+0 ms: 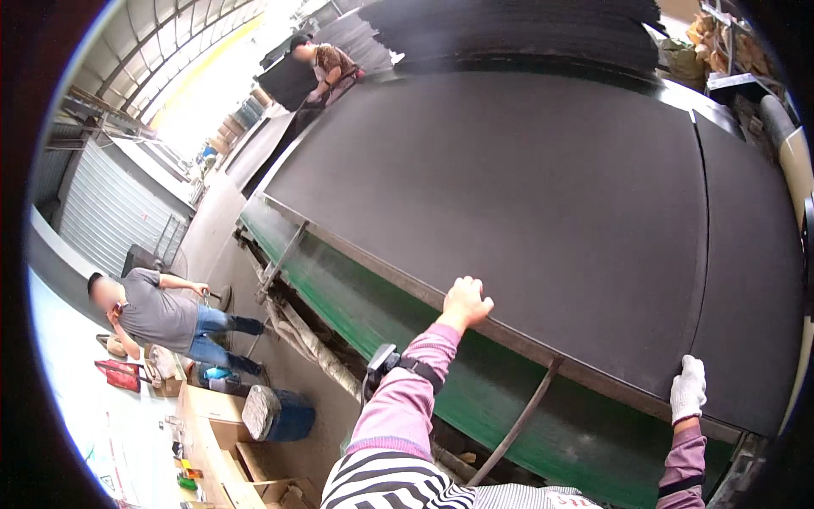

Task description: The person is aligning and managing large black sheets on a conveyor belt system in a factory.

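Observation:
A large flat black sheet lies on a long metal-edged table in front of me. My left hand is bare and rests at the sheet's near edge, its thumb apart from the fingers and nothing visible in it. At the near end of a dark gap, my right hand in a white knit glove has its fingers bent together. What those fingers hold, if anything, is hidden. Beyond the gap lies a narrower black sheet.
Below the table edge runs a green surface with metal bars. A co-worker bends at the far left corner; another person stands on the floor at left. Black sheets are stacked behind. A blue bin stands lower left.

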A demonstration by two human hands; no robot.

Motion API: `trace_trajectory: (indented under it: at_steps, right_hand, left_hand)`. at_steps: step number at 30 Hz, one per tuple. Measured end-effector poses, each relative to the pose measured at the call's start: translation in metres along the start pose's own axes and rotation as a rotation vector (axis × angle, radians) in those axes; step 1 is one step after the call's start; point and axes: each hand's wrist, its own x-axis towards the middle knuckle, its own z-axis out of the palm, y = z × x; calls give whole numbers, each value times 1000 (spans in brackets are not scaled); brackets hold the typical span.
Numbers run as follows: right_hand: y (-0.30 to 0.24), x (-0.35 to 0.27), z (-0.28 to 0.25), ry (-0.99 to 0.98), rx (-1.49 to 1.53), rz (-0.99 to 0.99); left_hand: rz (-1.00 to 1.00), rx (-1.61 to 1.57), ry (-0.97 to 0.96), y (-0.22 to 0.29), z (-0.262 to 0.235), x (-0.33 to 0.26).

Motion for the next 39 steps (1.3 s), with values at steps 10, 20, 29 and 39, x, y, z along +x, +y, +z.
trace_trajectory:
  at_steps: [10,20,29,39]
  right_hand:
    - [161,16,-49,162,82,145]
    - [271,41,-75,2,-529,440]
    - [222,-49,-101,415,35,-57]
    - [74,-199,-122,-10,703,248]
  left_hand:
    - [330,-162,-58,64,3,-23]
    - [381,12,-305,171,26,-58]
    - [476,-54,-365,326,38,-103]
    - [446,-79,-140,265,59,-81]
